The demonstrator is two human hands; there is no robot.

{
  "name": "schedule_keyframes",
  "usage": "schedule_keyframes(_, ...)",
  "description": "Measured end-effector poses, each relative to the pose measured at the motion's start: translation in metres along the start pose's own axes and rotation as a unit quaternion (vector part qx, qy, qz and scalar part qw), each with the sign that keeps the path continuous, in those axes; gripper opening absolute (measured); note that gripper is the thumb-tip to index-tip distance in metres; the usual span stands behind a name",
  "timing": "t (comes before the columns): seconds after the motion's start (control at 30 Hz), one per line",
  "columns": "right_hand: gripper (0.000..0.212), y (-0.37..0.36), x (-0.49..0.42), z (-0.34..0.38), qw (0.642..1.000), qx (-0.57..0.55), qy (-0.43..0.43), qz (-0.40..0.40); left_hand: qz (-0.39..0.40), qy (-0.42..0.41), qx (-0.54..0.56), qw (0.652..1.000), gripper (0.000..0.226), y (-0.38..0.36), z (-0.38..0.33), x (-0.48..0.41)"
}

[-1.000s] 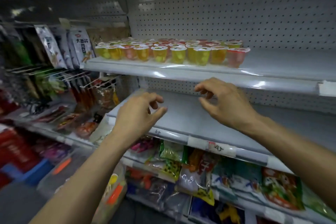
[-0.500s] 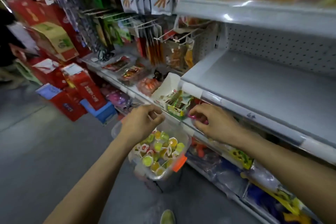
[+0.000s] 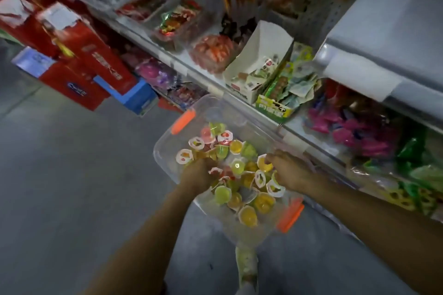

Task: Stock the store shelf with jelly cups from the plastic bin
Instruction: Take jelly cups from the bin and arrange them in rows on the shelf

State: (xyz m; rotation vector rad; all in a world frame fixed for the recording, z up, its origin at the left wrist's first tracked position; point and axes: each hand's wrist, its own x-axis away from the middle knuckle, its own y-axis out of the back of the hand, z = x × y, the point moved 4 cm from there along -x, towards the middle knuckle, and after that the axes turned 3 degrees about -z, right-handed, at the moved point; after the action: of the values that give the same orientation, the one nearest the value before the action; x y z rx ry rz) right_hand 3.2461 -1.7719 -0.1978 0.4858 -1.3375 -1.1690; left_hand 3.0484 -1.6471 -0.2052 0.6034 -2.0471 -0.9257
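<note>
Status: the pick-up step is in hand; stocking is, in my judgement, far from finished, since the plastic bin (image 3: 165, 151) holds a deep pile of jelly cups (image 3: 236, 166) and no cup shows on the visible part of the grey shelf (image 3: 383, 19) at upper right; how many cups stand on shelving outside the view cannot be determined.

Location of the work items: the bin sits low in the aisle, just in front of the lower shelving, above the grey floor (image 3: 60, 187); all visible cups lie inside it, jumbled, some lid-up and some on their sides.

Grip state: my left hand (image 3: 200, 172) is dug into the left part of the pile with its fingers curled downward and hidden among the cups; I cannot tell whether it has one. My right hand (image 3: 290, 172) is at the right part of the pile, its fingertips (image 3: 272, 158) touching a yellow cup (image 3: 263, 164); blur prevents confirming a closed pinch.

Count: one bin; two orange latches (image 3: 183, 122), one at each end; two hands in the bin; roughly twenty cups visible on top, in yellow, green, orange and red, with more probably buried; one shoe (image 3: 247, 263) below the bin.

Remaining: lift the cups, carry them up to the shelf, repeat until the bin is empty.
</note>
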Motion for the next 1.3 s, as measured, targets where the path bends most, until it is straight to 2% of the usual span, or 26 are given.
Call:
schedule_keyframes(0.1, 0.054, -0.03, -0.037, 0.0, 0.993, 0.119, 0.019, 0.016, 0.011, 0.003, -0.033, 0.999, 0.034, -0.032, 0.02, -0.032)
schedule_keyframes(0.2, 0.052, -0.058, -0.063, 0.001, 0.975, 0.212, 0.042, 0.051, 0.022, -0.008, -0.141, 0.99, 0.045, -0.059, 0.031, -0.057)
schedule_keyframes(0.3, 0.048, -0.074, -0.079, 0.0, 0.957, 0.27, 0.07, 0.079, 0.025, -0.027, -0.292, 0.956, 0.055, -0.079, 0.034, -0.073)
schedule_keyframes(0.4, 0.049, -0.071, -0.086, 0.006, 0.937, 0.335, 0.097, 0.025, 0.02, -0.019, -0.387, 0.922, 0.056, -0.09, 0.034, -0.084)
schedule_keyframes(0.47, 0.048, -0.08, -0.095, 0.001, 0.927, 0.363, 0.095, 0.028, 0.01, -0.024, -0.403, 0.915, 0.048, -0.092, 0.033, -0.09)
schedule_keyframes(0.6, 0.045, -0.093, -0.101, -0.003, 0.933, 0.338, 0.12, -0.003, -0.001, -0.061, -0.405, 0.912, 0.036, -0.087, 0.025, -0.098)
schedule_keyframes(0.73, 0.042, -0.08, -0.09, 0.004, 0.929, 0.332, 0.151, -0.064, 0.017, -0.058, -0.385, 0.921, 0.042, -0.087, 0.027, -0.1)
schedule_keyframes(0.8, 0.043, -0.072, -0.083, 0.006, 0.936, 0.302, 0.16, -0.088, 0.01, -0.041, -0.347, 0.937, 0.043, -0.081, 0.025, -0.096)
schedule_keyframes(0.87, 0.051, -0.056, -0.07, 0.006, 0.954, 0.249, 0.129, -0.105, -0.019, 0.004, -0.237, 0.971, 0.043, -0.07, 0.019, -0.088)
schedule_keyframes(0.93, 0.052, -0.046, -0.053, 0.002, 0.98, 0.155, 0.059, -0.108, -0.047, 0.062, -0.043, 0.996, 0.043, -0.059, 0.011, -0.074)
schedule_keyframes(1.0, 0.044, -0.033, -0.03, -0.001, 0.995, -0.02, -0.018, -0.098, -0.045, 0.108, 0.173, 0.978, 0.042, -0.056, -0.001, -0.055)
schedule_keyframes(1.07, 0.04, -0.018, -0.002, -0.006, 0.962, -0.217, -0.092, -0.134, -0.055, 0.141, 0.327, 0.933, 0.041, -0.054, -0.018, -0.03)
schedule_keyframes(1.13, 0.04, -0.01, 0.029, -0.014, 0.903, -0.374, -0.15, -0.148, -0.061, 0.141, 0.394, 0.906, 0.04, -0.051, -0.044, -0.001)
schedule_keyframes(1.2, 0.039, -0.005, 0.063, -0.02, 0.849, -0.482, -0.156, -0.15, -0.052, 0.112, 0.446, 0.886, 0.033, -0.046, -0.078, 0.034)
schedule_keyframes(1.3, 0.032, 0.011, 0.126, -0.028, 0.786, -0.581, -0.134, -0.163, -0.021, 0.07, 0.472, 0.879, 0.027, -0.042, -0.13, 0.094)
